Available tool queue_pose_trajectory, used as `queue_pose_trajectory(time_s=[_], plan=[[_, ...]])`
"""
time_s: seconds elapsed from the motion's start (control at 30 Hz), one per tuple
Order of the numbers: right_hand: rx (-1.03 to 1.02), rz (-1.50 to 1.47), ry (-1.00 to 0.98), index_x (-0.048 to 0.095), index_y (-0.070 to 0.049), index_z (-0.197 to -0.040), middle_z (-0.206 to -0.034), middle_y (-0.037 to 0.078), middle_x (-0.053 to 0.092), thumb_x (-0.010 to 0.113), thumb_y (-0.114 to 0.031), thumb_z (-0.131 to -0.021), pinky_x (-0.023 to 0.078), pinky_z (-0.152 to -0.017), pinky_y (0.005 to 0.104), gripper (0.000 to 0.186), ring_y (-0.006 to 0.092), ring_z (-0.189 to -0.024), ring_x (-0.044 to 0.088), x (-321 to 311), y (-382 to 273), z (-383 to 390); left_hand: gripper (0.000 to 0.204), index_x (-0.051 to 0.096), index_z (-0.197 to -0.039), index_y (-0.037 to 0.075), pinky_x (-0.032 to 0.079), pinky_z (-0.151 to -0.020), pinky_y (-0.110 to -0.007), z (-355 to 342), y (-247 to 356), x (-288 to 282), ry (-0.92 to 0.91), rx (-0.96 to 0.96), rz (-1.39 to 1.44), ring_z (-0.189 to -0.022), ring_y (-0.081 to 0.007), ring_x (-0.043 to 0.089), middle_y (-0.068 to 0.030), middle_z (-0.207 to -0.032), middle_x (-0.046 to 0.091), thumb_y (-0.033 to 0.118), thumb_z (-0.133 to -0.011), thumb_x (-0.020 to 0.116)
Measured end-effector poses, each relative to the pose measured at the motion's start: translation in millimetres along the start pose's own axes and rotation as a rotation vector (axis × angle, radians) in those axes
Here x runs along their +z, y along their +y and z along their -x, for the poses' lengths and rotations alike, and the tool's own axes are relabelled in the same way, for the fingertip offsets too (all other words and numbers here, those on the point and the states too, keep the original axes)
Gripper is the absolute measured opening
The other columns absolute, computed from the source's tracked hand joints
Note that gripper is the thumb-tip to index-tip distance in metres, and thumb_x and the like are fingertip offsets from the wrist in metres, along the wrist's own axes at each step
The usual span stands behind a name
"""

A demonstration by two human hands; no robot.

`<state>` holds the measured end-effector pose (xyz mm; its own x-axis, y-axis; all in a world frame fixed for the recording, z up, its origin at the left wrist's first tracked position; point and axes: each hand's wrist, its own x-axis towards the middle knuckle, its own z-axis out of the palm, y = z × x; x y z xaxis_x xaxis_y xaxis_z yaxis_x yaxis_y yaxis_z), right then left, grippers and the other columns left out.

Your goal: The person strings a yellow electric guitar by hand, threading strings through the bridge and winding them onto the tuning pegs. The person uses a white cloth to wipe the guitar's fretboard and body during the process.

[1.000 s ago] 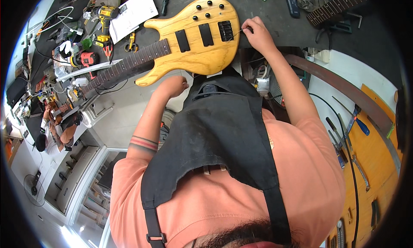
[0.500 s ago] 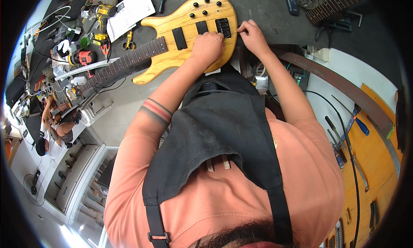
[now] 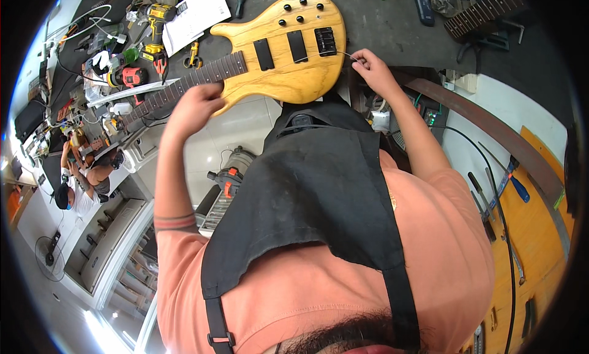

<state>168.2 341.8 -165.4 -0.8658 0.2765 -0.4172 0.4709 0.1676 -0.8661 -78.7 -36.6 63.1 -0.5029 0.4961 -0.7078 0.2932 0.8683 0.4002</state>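
An electric bass guitar (image 3: pixel 276 78) with a pale wooden body lies across the bench, its neck (image 3: pixel 178 87) pointing left. It has two black pickups, several black knobs and a black bridge (image 3: pixel 325 41). Just off the body's right end, my right hand (image 3: pixel 373 70) pinches a thin string (image 3: pixel 345 53) that runs to the bridge. A fine line continues from the bridge leftwards over the pickups. My left hand (image 3: pixel 199 105), slightly blurred, is over the neck where it meets the body. Its fingers are curled together; what lies between them is hidden.
Left of the guitar lie a yellow drill (image 3: pixel 156 26), a red power tool (image 3: pixel 132 76), yellow-handled scissors (image 3: pixel 193 56) and white papers (image 3: pixel 199 16). Another fretboard (image 3: pixel 485 13) rests at the far right. A person (image 3: pixel 80 185) works at the far left. Tools hang on an orange board (image 3: pixel 527 225).
My left hand has moved from the bridge leftwards to the neck joint. My right hand stays beside the body's right end, slightly farther right. The whole view has shifted a little.
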Motion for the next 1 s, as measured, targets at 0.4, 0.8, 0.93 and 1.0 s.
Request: queue_pose_trajectory(time_s=[0.4,0.8,0.93,1.0], plan=[[0.172,0.022,-0.105,0.07,-0.003,-0.118,-0.097,0.004,0.071,0.064,-0.022,-0.11,0.052,-0.085,0.031,0.022,0.0111,-0.089,0.061,-34,24,18,0.023,0.054,-0.075,0.011,0.035,-0.066,-0.028,202,-255,-133,0.39,-0.413,0.421,-0.069,-0.008,0.043,0.0063,-0.072,0.048,0.017,-0.093,0.066],[0.194,0.686,0.044,0.07,-0.006,-0.116,-0.11,0.018,0.078,0.062,-0.024,-0.107,0.055,-0.096,0.0453,0.022,0.0377,-0.109,0.074,-38,9,37,0.024,0.057,-0.079,0.018,0.038,-0.058,-0.026,295,-457,-207,0.962,-0.53,0.938,-0.055,-0.0067,0.038,0.0094,-0.064,0.04,0.02,-0.102,0.065],[0.204,0.467,0.208,0.071,-0.007,-0.119,-0.107,0.016,0.078,0.064,-0.022,-0.106,0.056,-0.095,0.0436,0.021,0.0323,-0.103,0.075,-25,25,32,0.02,0.064,-0.083,0.014,0.042,-0.056,-0.028,331,-539,-235,1.135,-0.47,0.995,-0.054,-0.0075,0.043,0.0079,-0.064,0.047,0.021,-0.102,0.067],[0.252,0.209,0.261,0.072,-0.003,-0.116,-0.097,0.01,0.075,0.067,-0.017,-0.105,0.057,-0.084,0.0362,0.019,0.0218,-0.088,0.071,-11,32,26,0.021,0.063,-0.082,0.013,0.04,-0.055,-0.027,340,-572,-257,1.237,-0.484,0.979,-0.052,-0.0075,0.041,0.0074,-0.063,0.047,0.02,-0.102,0.067]])
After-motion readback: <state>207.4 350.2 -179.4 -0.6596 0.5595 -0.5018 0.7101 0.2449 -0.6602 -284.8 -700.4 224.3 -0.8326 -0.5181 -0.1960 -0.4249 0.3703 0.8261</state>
